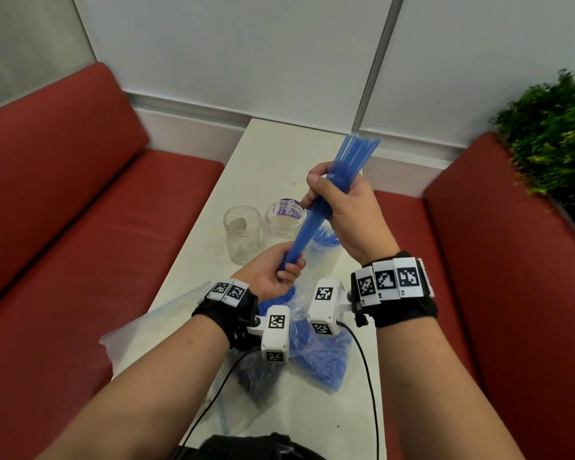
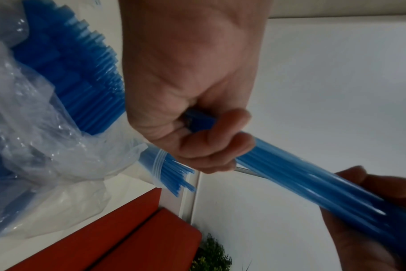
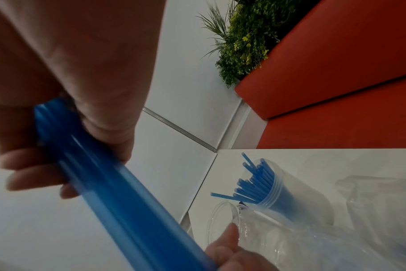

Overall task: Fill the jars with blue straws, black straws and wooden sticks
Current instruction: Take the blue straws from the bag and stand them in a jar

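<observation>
Even, soft indoor light, moderately dim; white wall panels grey-toned. Faint shadows under jars on table; small glints on crumpled plastic bag. Head view sharp at centre, straight lines bowed toward edges. Wrist views strongly wide-angle: blue straws motion-smeared, near palm out of focus, corners darkened.

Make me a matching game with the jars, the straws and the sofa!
Things:
1. bundle of blue straws
2. left jar
3. right jar
4. sofa

States:
A. red
B. already holds blue straws
C. no straws inside
D. held by both the left hand and the right hand

Pairs: 1-D, 2-C, 3-B, 4-A
</observation>
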{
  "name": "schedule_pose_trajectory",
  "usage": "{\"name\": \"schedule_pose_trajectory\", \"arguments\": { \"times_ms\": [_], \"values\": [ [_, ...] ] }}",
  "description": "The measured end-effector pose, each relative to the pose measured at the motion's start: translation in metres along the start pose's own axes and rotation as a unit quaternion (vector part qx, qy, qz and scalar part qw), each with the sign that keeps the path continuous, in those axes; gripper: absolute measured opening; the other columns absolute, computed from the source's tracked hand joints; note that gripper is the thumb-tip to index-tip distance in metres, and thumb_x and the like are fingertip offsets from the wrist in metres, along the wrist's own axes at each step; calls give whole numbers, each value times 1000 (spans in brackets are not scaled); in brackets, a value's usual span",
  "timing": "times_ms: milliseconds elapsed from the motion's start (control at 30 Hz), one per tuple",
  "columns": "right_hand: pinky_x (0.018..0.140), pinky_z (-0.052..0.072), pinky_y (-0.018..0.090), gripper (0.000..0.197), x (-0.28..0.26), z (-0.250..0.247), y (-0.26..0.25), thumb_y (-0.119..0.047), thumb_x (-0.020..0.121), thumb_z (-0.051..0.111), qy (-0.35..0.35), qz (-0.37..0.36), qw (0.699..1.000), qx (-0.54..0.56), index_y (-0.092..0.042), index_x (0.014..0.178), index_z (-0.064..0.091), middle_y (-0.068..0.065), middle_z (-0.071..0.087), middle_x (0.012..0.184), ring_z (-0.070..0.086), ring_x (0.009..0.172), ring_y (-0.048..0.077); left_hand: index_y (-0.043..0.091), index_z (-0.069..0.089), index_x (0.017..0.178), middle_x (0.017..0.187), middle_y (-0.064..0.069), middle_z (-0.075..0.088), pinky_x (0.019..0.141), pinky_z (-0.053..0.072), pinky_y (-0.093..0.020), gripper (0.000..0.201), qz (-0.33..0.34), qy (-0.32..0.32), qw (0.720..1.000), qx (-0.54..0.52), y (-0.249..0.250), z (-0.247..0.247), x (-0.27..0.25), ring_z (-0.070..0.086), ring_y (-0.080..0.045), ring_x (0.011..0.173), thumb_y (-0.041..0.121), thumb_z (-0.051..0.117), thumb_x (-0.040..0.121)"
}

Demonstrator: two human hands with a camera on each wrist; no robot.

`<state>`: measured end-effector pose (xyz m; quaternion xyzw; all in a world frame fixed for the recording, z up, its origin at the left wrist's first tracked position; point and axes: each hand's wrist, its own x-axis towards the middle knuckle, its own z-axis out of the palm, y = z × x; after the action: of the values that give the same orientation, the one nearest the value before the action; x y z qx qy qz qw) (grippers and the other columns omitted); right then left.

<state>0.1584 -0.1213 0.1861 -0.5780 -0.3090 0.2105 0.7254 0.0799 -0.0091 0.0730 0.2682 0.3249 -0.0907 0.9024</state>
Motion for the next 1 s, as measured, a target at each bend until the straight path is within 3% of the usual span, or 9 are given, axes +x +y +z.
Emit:
{"name": "schedule_pose_trajectory", "arguments": {
  "times_ms": [100,233,300,433,500,633,800,900,1000],
  "values": [
    [79,54,38,6,0,-2,0,-6,101,58,11,-11,1000,16,-11,103,59,3,55,71,56,69,19,11,53,86,57,-5,53,26,27,-11,14,-13,-15,999,-27,-5,1,0,42,-5,34,19,50,98],
    [80,55,39,5,1,0,0,-10,100,60,33,-28,999,10,-12,105,60,1,55,71,56,69,20,6,58,85,62,-7,57,33,40,-13,19,18,-19,997,-78,-5,9,1,52,-8,40,21,55,97],
    [74,55,36,5,2,1,-2,-13,99,63,47,-32,998,20,-14,103,61,0,53,68,55,65,19,9,58,85,59,-4,56,30,35,-12,19,24,-18,999,-41,-1,11,1,48,-6,37,23,56,97],
    [61,44,31,24,4,3,-8,-26,93,72,42,-7,998,49,-23,75,58,-3,42,59,42,54,16,9,54,82,57,-3,53,26,25,-11,21,-2,-22,1000,-15,9,14,0,42,-4,33,23,55,97],
    [58,42,31,39,5,4,-10,-32,93,73,36,9,997,74,-24,64,47,-1,37,58,38,51,16,5,61,82,62,-7,58,27,32,-12,24,-19,-30,998,-48,12,17,-1,49,-6,35,22,55,97],
    [61,45,32,45,5,4,-13,-31,95,69,27,18,998,52,-19,61,43,3,37,57,40,53,20,-6,70,76,73,-13,65,36,49,-17,30,-19,-47,997,-66,14,20,-3,64,-14,47,20,65,90],
    [55,38,30,47,8,0,-12,-19,95,68,35,27,995,87,-20,58,40,0,32,55,31,50,17,0,64,93,58,-1,51,26,24,-11,25,4,-53,996,-73,13,18,1,41,-3,33,24,57,97],
    [56,39,29,48,10,-2,-8,-23,96,69,39,6,995,87,-23,57,40,-2,33,55,32,50,16,5,60,95,65,-1,49,27,25,-11,22,23,-52,995,-86,13,20,3,43,-4,36,26,64,93],
    [59,41,29,49,11,-2,-2,-25,95,70,50,-11,996,79,-24,56,41,-3,36,54,36,51,16,6,60,99,72,-3,52,28,28,-12,36,62,-56,993,-86,16,20,4,46,-4,40,25,78,75]
  ]
}}
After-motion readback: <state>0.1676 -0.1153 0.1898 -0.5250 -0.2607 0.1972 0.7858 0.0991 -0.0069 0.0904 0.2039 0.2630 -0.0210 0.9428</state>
